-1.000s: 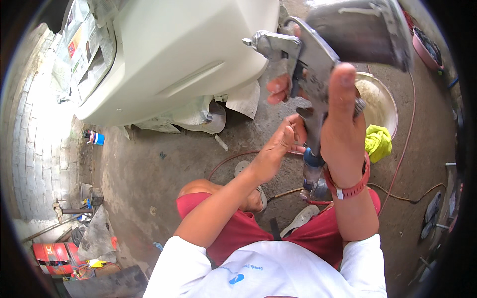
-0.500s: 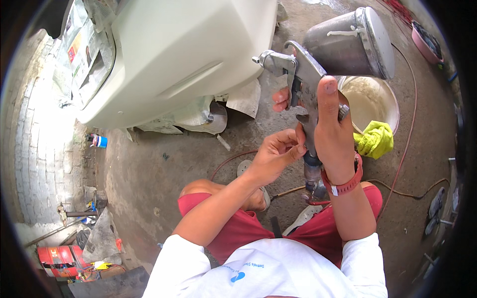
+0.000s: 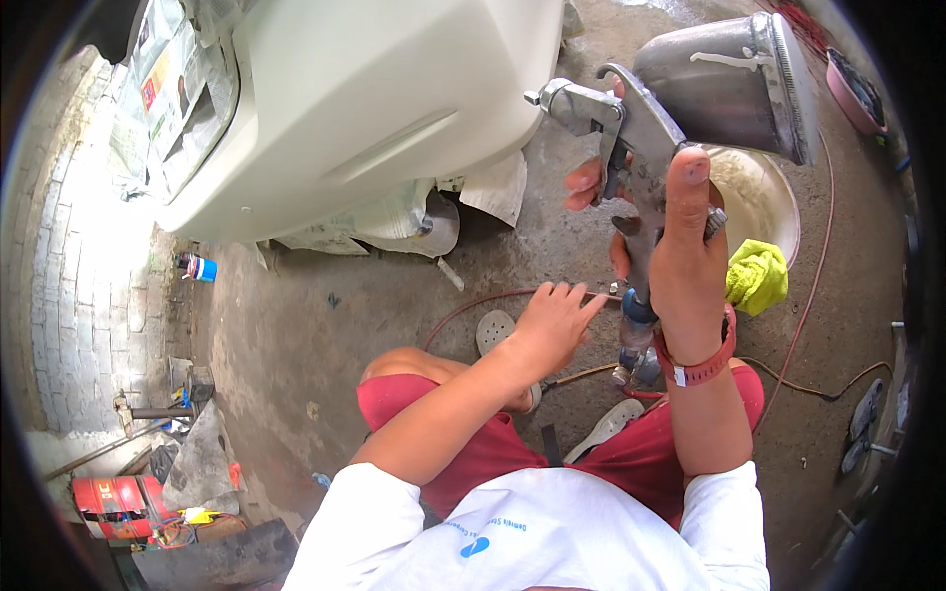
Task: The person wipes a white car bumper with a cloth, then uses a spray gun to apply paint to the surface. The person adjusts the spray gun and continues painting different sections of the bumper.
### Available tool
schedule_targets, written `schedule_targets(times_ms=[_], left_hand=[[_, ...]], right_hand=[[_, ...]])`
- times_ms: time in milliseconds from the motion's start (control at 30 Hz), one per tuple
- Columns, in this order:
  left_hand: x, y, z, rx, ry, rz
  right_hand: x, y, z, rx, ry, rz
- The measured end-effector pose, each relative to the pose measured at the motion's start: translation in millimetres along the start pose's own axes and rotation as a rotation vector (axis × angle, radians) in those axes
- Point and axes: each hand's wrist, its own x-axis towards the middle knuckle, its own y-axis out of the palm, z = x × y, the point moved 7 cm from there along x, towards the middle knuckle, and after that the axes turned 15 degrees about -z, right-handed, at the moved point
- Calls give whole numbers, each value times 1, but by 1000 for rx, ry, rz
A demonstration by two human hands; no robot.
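My right hand (image 3: 687, 261) is wrapped round a metal spray gun (image 3: 648, 187), its thumb up along the near side and some fingertips showing past the trigger. The gun's grey cup (image 3: 705, 94), with a white drip down its side, tilts out to the right. At the bottom of the handle sits a coupling (image 3: 636, 350) with a red hose. My left hand (image 3: 554, 327) hovers just left of the handle, apart from it, fingers stretched out and nothing visible in them. Ahead on the left stands a large pale white vehicle body panel (image 3: 345, 128).
Newspaper masking (image 3: 182, 108) covers part of the panel. A white bucket (image 3: 785, 202) with a yellow-green cloth (image 3: 757, 278) on its rim stands beyond my right hand. Hoses (image 3: 828, 227) cross the floor. A pink basin (image 3: 849, 94), a blue can (image 3: 203, 269) and a red drum (image 3: 108, 495) lie farther out.
My left hand has come off the lower handle of the spray gun, its bent fingers now stretched out. My right hand and the gun sit slightly farther right in view.
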Motion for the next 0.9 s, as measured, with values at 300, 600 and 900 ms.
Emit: schedule_targets(times_ms=[300, 600, 900], left_hand=[[-36, 59, -17, -143, 10, 301], [-28, 62, -16, -80, 25, 209], [-30, 63, -17, -82, 17, 234]], right_hand=[[-5, -4, -14, -72, 5, 16], [-7, -2, -44, -60, 148, 76], [9, -13, -70, -182, 144, 70]])
